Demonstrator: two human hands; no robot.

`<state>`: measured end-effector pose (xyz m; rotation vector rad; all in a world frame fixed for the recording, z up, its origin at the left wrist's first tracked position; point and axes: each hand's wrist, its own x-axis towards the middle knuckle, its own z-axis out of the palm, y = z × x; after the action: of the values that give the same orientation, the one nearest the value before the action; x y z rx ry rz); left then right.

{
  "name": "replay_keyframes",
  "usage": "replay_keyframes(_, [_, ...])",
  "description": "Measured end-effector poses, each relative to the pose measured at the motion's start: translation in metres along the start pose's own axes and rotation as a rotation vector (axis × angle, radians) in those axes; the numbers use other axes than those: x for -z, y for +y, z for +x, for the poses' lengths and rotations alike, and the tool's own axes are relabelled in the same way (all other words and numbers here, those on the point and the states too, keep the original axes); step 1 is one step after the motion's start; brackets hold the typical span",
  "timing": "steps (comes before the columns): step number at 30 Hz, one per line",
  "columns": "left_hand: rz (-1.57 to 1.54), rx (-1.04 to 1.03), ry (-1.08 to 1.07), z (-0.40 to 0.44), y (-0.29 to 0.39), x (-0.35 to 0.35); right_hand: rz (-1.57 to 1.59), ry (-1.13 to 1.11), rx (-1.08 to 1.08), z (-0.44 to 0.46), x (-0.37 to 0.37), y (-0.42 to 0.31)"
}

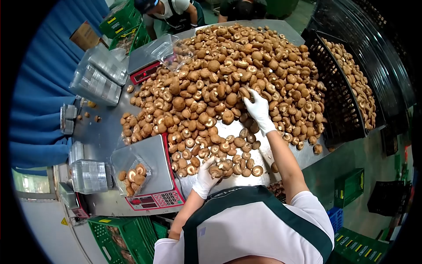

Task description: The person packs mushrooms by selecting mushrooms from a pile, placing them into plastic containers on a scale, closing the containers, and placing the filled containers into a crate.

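Brown mushrooms [213, 66] are heaped over a metal table. My left hand [205, 178], in a white glove, is closed around a few mushrooms [216, 170] at the near edge of the pile. Farther up, my right hand [259, 110], also gloved in white, has its thumb and fingers on a mushroom [243, 92] in the heap. To the left of my left hand, a red-edged scale [154, 165] bears an open clear plastic tray [147, 159] with several mushrooms [132, 178] in it.
Stacked clear trays [99, 77] stand at the left. Another scale [145, 72] with a clear tray [169, 50] is behind. A black crate [338, 90] of mushrooms borders the right side. Green crates [121, 242] sit below left. Two people [178, 13] are across the table.
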<state>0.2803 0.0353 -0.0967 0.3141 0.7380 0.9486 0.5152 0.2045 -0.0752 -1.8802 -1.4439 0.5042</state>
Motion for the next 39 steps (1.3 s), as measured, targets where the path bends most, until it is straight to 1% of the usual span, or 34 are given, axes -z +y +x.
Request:
replay_keyframes(1, [-0.008, 0.001, 0.005, 0.003, -0.001, 0.002, 0.224, 0.014, 0.015, -0.001, -0.009, 0.018])
replay_keyframes(2, [-0.11, 0.095, 0.005, 0.008, -0.002, 0.007, 0.448, 0.028, 0.023, -0.004, -0.018, 0.037])
replay_keyframes(3, [-0.209, 0.189, 0.004, 0.013, -0.005, 0.016, 0.631, -0.105, -0.111, -0.015, -0.008, 0.033])
replay_keyframes(4, [-0.311, 0.224, -0.147, 0.023, -0.018, 0.043, 0.635, -0.277, -0.189, -0.029, 0.007, 0.025])
replay_keyframes(6, [-0.211, 0.215, -0.196, 0.025, -0.013, 0.024, 0.66, -0.459, 0.006, -0.062, 0.017, 0.014])
replay_keyframes(8, [-0.202, 0.195, -0.185, 0.024, -0.01, 0.008, 0.244, -0.839, 0.232, -0.079, 0.031, -0.001])
replay_keyframes(9, [-0.19, 0.17, -0.177, 0.024, -0.008, 0.004, 0.293, -0.976, 0.236, -0.085, 0.04, -0.014])
replay_keyframes(10, [-0.187, 0.17, -0.174, 0.024, -0.005, 0.004, 0.252, -0.964, 0.246, -0.085, 0.03, -0.006])
replay_keyframes(12, [-0.084, 0.224, -0.069, 0.024, -0.002, 0.004, 0.259, -0.686, 0.103, -0.07, 0.024, -0.015])
replay_keyframes(13, [-0.101, 0.227, -0.059, 0.022, -0.001, 0.004, 0.161, -0.501, 0.125, -0.054, 0.003, -0.001])
replay_keyframes(14, [-0.097, 0.227, -0.059, 0.022, -0.001, 0.006, -0.083, -0.159, 0.344, -0.044, -0.01, 0.0])
replay_keyframes(15, [-0.087, 0.211, -0.029, 0.022, -0.003, 0.009, -0.221, -0.023, 0.498, -0.026, -0.025, 0.01])
replay_keyframes(16, [-0.079, 0.194, 0.002, 0.021, -0.003, 0.012, -0.344, -0.017, 0.553, -0.012, -0.034, 0.011])
replay_keyframes(17, [-0.121, 0.2, -0.063, 0.018, 0.001, 0.011, -0.485, -0.01, 0.574, -0.002, -0.046, 0.011])
replay_keyframes(18, [-0.119, 0.196, -0.062, 0.016, 0.001, 0.012, -0.626, -0.003, 0.594, 0.005, -0.055, 0.01])
replay_keyframes(19, [-0.131, 0.165, -0.09, 0.014, 0.001, 0.013, -0.647, 0.04, 0.655, 0.01, -0.061, 0.012])
replay_keyframes(20, [-0.146, 0.134, -0.116, 0.013, 0.0, 0.014, -0.645, 0.041, 0.657, 0.012, -0.065, 0.015])
replay_keyframes(22, [-0.142, 0.127, -0.124, 0.011, 0.002, 0.012, -0.549, 0.067, 0.655, 0.011, -0.06, 0.014])
replay_keyframes(23, [-0.155, 0.097, -0.123, 0.009, 0.002, 0.01, -0.396, 0.079, 0.627, 0.004, -0.055, 0.017])
replay_keyframes(24, [-0.169, 0.066, -0.121, 0.008, 0.002, 0.008, -0.3, 0.04, 0.528, -0.007, -0.044, 0.009])
replay_keyframes(25, [-0.078, 0.073, -0.11, 0.008, 0.0, 0.012, -0.115, 0.001, 0.483, -0.021, -0.036, 0.007])
replay_keyframes(26, [-0.09, 0.072, -0.106, 0.011, -0.004, 0.02, 0.067, -0.039, 0.432, -0.036, -0.028, 0.007])
replay_keyframes(28, [0.002, 0.14, -0.289, 0.021, -0.009, 0.035, 0.23, -0.403, 0.266, -0.069, -0.007, 0.001])
replay_keyframes(29, [0.073, 0.115, -0.243, 0.017, -0.008, 0.019, 0.196, -0.63, 0.238, -0.086, 0.009, -0.013])
replay_keyframes(30, [0.111, 0.136, -0.113, 0.018, -0.012, 0.017, 0.16, -0.857, 0.206, -0.101, 0.022, -0.026])
replay_keyframes(32, [0.123, 0.165, -0.104, 0.026, -0.017, 0.017, -0.028, -0.847, 0.528, -0.126, 0.029, -0.031])
replay_keyframes(33, [0.066, 0.166, -0.059, 0.026, -0.018, 0.017, -0.013, -0.873, 0.479, -0.125, 0.034, -0.032])
replay_keyframes(34, [0.07, 0.17, -0.061, 0.027, -0.019, 0.023, 0.161, -0.86, 0.492, -0.117, 0.029, -0.025])
replay_keyframes(36, [-0.028, 0.291, -0.151, 0.032, -0.019, 0.044, 0.178, -0.838, 0.051, -0.091, 0.032, -0.025])
replay_keyframes(37, [-0.087, 0.259, -0.011, 0.024, -0.016, 0.027, 0.033, -0.578, 0.235, -0.077, 0.02, -0.014])
replay_keyframes(38, [-0.079, 0.255, -0.013, 0.023, -0.016, 0.031, -0.11, -0.309, 0.411, -0.061, 0.002, 0.001])
replay_keyframes(39, [-0.124, 0.284, -0.03, 0.023, -0.017, 0.037, -0.264, -0.175, 0.493, -0.042, -0.008, 0.007])
